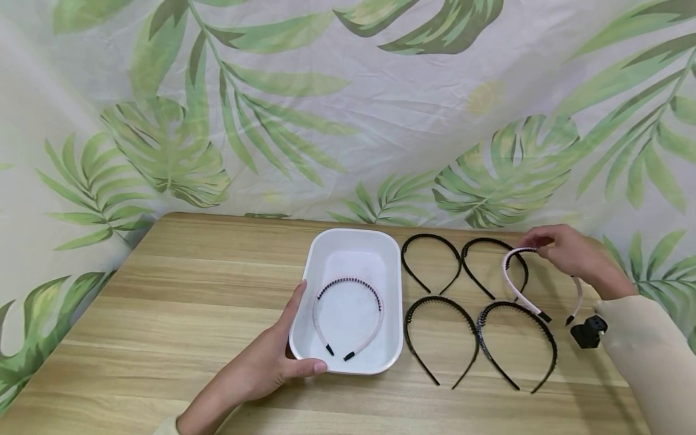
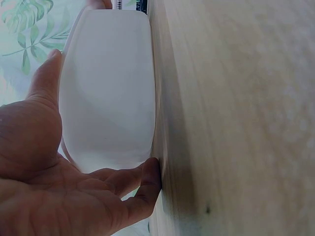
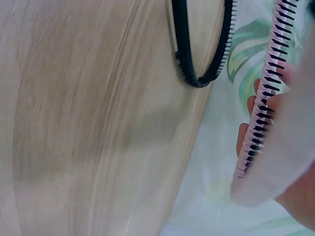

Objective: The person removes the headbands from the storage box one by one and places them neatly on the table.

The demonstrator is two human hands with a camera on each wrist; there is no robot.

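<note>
My left hand (image 1: 263,365) holds a white plastic basin (image 1: 348,258) at its near left corner, thumb at the front rim and fingers along the left side. Inside the basin lies a pink toothed headband (image 1: 350,280), tips toward me. Over at the right, my right hand (image 1: 576,257) pinches another pink headband (image 1: 509,283) by its arch, its black tips pointing down. In the right wrist view this headband (image 3: 268,83) shows its row of black teeth. It overlaps a black headband (image 1: 484,240) in the head view.
Beside the basin lie more black headbands: one at the back (image 1: 432,236), one in front (image 1: 435,299), and a dark patterned one (image 1: 513,304). A leaf-print cloth (image 1: 304,151) hangs behind the wooden table (image 1: 179,290). A black device (image 1: 589,332) sits at the right sleeve.
</note>
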